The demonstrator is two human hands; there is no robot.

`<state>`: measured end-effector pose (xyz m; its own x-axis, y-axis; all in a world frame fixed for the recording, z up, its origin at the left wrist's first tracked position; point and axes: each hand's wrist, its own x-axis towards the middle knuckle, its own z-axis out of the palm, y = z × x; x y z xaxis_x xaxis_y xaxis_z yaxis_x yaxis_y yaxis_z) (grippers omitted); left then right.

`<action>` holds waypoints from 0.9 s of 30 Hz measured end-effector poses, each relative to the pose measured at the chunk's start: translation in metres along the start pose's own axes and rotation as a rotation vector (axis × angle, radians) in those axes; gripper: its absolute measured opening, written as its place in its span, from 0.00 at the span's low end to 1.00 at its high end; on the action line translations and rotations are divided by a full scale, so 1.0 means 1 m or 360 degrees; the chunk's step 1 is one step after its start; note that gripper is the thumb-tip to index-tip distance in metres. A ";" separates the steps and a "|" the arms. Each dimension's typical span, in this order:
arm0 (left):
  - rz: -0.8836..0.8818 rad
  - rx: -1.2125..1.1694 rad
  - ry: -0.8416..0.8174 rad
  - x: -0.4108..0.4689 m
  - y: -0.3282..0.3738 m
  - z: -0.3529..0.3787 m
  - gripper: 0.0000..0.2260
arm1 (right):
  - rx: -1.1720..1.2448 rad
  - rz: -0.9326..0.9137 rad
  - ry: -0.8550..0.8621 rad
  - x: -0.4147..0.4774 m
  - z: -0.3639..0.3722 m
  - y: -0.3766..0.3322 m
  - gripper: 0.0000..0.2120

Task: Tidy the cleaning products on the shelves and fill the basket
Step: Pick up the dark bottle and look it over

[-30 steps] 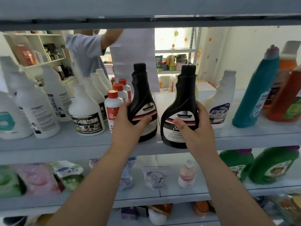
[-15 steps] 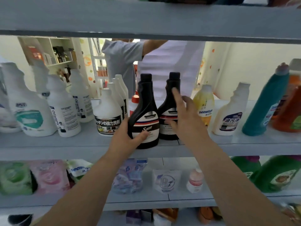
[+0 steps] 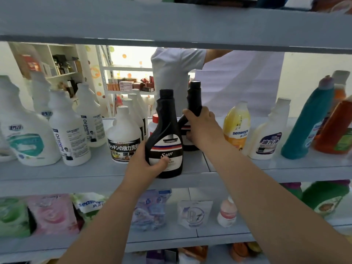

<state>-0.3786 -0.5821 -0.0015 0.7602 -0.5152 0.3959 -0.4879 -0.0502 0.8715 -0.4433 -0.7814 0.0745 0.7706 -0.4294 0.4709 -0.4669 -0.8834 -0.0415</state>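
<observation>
Two black "Sam" cleaner bottles stand on the middle shelf (image 3: 99,176). The front black bottle (image 3: 165,134) is near the shelf edge, and my left hand (image 3: 144,162) grips its lower body with the thumb across the label. The rear black bottle (image 3: 194,96) stands just behind and to the right; my right hand (image 3: 202,126) wraps around its neck and shoulder and hides most of its label. White cleaner bottles (image 3: 123,138) stand in a row directly left of the black ones. No basket is in view.
More white bottles (image 3: 70,134) fill the shelf's left. A yellow seaways bottle (image 3: 236,124), a white spray bottle (image 3: 268,136), a teal bottle (image 3: 308,122) and an orange one (image 3: 335,126) stand right. Refill pouches (image 3: 53,212) lie on the lower shelf. A person (image 3: 177,77) stands behind the rack.
My right hand has pushed the second black bottle back behind the first and now wraps its neck. My left hand keeps hold of the front bottle near the shelf edge.
</observation>
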 end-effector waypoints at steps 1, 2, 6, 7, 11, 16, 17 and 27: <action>-0.0006 0.0006 -0.0003 0.000 0.001 0.000 0.20 | 0.0011 0.0020 0.0007 0.005 0.004 0.000 0.32; -0.0015 0.0004 0.0000 -0.001 0.001 0.000 0.20 | 0.0015 0.0031 0.0014 0.011 0.009 0.000 0.31; -0.0010 -0.0002 -0.0017 -0.001 0.002 -0.001 0.20 | 0.0016 0.0049 0.0012 0.029 0.021 0.002 0.30; -0.0007 0.0001 -0.0020 -0.001 0.002 -0.001 0.20 | 0.0039 0.0061 0.0003 0.032 0.024 0.002 0.30; 0.0005 0.0010 -0.0034 -0.001 0.001 -0.002 0.20 | 0.0107 0.0068 -0.0029 0.035 0.028 0.004 0.33; -0.0009 0.0003 -0.0038 -0.001 -0.001 -0.001 0.20 | 0.0234 0.0098 -0.0064 -0.010 0.045 0.005 0.40; -0.0012 0.0010 -0.0027 -0.001 -0.001 -0.001 0.21 | 0.0236 0.0066 -0.0076 -0.026 0.051 0.005 0.38; -0.0142 -0.0210 -0.0045 -0.009 0.009 -0.002 0.19 | 0.0163 -0.0186 -0.0027 -0.127 0.067 0.004 0.26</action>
<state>-0.3888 -0.5766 0.0032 0.7845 -0.5379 0.3087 -0.3573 0.0150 0.9339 -0.5140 -0.7431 -0.0445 0.8247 -0.3249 0.4630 -0.3276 -0.9416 -0.0772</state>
